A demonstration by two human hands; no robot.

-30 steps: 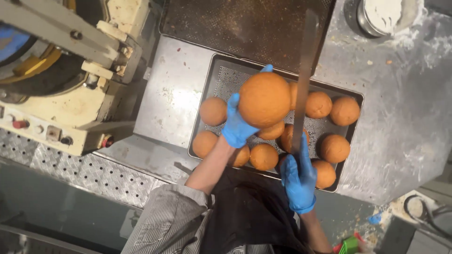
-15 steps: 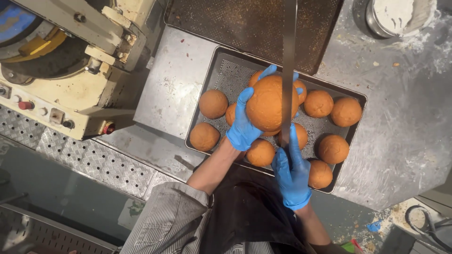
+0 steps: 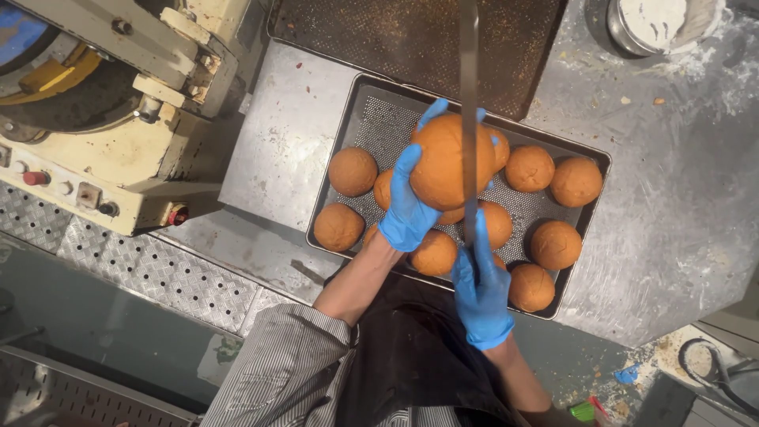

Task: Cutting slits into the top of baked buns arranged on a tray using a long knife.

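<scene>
Over the tray (image 3: 360, 119) of buns, the left hand (image 3: 407, 207) grasps a big bun (image 3: 439, 162). The right hand (image 3: 481, 291) is clenched around a long knife (image 3: 470, 119) laid against it.

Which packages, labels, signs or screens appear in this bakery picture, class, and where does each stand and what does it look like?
No packages, labels, signs or screens can be made out.
Nearest thing: the cream-coloured metal machine at the left, with a red button and small knobs on its front panel; no markings show.
</scene>
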